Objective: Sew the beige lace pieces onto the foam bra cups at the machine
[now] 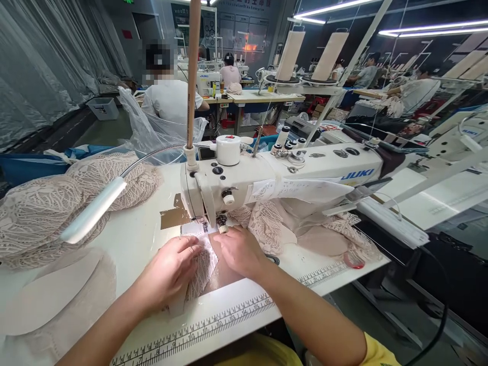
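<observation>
A white sewing machine [290, 175] stands across the middle of the white table [236, 315]. Under its needle lies a small piece of beige lace fabric [202, 267]. My left hand [171, 269] lies on the lace, fingers curled and pressing it down. My right hand [238, 249] rests just right of the needle, fingers bent and pressed on the cloth near the presser foot. Both hands sit side by side, almost touching, right in front of the machine's head.
A heap of beige lace [49, 208] lies at the left, more lace [343, 229] behind the machine. A flexible lamp [93, 208] reaches over the table. Printed rulers [213, 325] run along the front edge. Red tape roll [354, 260] at right. Other workers sit at tables behind.
</observation>
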`<state>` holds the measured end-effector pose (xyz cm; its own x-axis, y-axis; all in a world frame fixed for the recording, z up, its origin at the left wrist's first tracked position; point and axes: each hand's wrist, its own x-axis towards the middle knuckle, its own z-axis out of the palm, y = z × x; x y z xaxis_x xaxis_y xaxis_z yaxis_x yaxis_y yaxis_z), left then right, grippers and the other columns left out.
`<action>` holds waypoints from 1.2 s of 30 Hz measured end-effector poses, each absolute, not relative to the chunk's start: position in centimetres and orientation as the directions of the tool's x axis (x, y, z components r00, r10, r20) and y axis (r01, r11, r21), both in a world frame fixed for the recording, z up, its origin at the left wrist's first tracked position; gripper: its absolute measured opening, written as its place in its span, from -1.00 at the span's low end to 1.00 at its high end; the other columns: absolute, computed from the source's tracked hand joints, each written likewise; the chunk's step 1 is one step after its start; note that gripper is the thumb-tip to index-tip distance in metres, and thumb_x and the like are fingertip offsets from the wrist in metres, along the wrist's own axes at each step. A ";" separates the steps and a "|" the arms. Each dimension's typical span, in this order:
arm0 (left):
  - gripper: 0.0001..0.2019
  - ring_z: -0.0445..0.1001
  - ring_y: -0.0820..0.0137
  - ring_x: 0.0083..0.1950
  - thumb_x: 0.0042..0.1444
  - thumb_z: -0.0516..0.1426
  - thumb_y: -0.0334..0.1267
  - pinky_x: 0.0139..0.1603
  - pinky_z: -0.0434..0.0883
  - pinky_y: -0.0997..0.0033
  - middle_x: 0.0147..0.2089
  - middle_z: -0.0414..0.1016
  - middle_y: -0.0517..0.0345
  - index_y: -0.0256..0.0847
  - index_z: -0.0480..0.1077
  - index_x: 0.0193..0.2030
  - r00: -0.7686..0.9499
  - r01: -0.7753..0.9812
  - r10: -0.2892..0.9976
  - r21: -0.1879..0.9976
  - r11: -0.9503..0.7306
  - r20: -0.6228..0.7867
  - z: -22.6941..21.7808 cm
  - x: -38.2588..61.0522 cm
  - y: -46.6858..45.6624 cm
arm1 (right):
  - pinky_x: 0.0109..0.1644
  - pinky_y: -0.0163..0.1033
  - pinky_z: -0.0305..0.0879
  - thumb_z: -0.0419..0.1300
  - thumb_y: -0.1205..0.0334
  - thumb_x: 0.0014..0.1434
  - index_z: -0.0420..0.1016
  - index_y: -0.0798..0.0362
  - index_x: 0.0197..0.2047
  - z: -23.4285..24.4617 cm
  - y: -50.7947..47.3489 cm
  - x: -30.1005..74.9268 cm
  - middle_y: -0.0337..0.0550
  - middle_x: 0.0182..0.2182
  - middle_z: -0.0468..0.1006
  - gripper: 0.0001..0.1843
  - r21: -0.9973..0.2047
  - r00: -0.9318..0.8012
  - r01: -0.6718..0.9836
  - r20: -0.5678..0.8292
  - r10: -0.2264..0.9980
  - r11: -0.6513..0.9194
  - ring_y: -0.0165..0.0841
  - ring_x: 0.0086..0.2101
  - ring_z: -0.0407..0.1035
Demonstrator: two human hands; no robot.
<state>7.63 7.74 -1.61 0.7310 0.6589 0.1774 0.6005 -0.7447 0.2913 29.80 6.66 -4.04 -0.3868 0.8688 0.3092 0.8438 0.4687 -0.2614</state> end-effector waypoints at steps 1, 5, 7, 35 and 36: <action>-0.74 0.43 0.20 -0.05 0.23 0.01 -0.29 -0.08 0.42 0.20 -0.02 0.46 -0.08 -0.22 0.41 -0.01 0.730 0.606 0.666 0.304 -0.735 0.156 -1.6 8.0 7.2 | -0.25 -0.27 0.13 0.07 0.41 0.18 0.52 0.05 -0.25 -3.8 6.6 29.9 -0.18 -0.41 0.48 -0.79 -0.260 -0.398 0.841 0.296 0.869 0.474 -0.35 -0.36 0.28; -0.77 0.36 0.30 -0.33 0.27 -0.03 -0.25 -0.31 0.32 0.26 -0.35 0.41 0.08 -0.20 0.38 -0.34 0.689 0.658 0.712 0.292 -0.694 0.137 -2.8 9.0 6.1 | -0.30 -0.28 0.09 0.06 0.39 0.20 0.47 0.08 -0.39 -2.8 6.0 30.3 -0.19 -0.45 0.44 -0.80 -0.267 -0.466 0.809 0.252 0.848 0.524 -0.38 -0.39 0.25; -0.76 0.34 0.31 -0.33 0.28 -0.06 -0.29 -0.31 0.29 0.27 -0.36 0.40 0.09 -0.20 0.35 -0.37 0.677 0.655 0.718 0.312 -0.688 0.161 -3.5 9.0 6.0 | -0.36 -0.29 0.05 0.05 0.38 0.21 0.45 0.08 -0.41 -2.2 5.3 30.6 -0.20 -0.48 0.42 -0.79 -0.277 -0.489 0.799 0.218 0.845 0.534 -0.39 -0.42 0.23; -0.74 0.37 0.18 -0.06 0.29 -0.01 -0.31 -0.14 0.35 0.15 0.07 0.47 -0.02 -0.24 0.42 0.02 0.808 0.509 0.533 0.158 -0.846 0.250 -3.7 9.1 5.6 | -0.26 -0.24 0.01 0.06 0.52 0.00 0.38 0.09 -0.15 -4.0 1.4 30.1 -0.15 -0.31 0.36 -0.67 -0.296 -0.561 0.760 0.149 0.814 0.578 -0.33 -0.32 0.11; -0.74 0.38 0.18 -0.07 0.29 -0.01 -0.31 -0.15 0.35 0.16 0.06 0.48 -0.03 -0.25 0.43 0.01 0.806 0.516 0.534 0.140 -0.845 0.257 -3.7 9.2 5.5 | -0.26 -0.24 0.02 0.05 0.53 0.01 0.39 0.09 -0.13 -4.1 1.4 30.2 -0.15 -0.30 0.37 -0.66 -0.310 -0.563 0.751 0.161 0.810 0.583 -0.33 -0.32 0.12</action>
<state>9.19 5.54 -3.70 0.8055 0.5341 0.2567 0.5158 -0.8452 0.1397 30.23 1.40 -4.11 -0.5635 0.8103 0.1608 0.7507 0.5835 -0.3100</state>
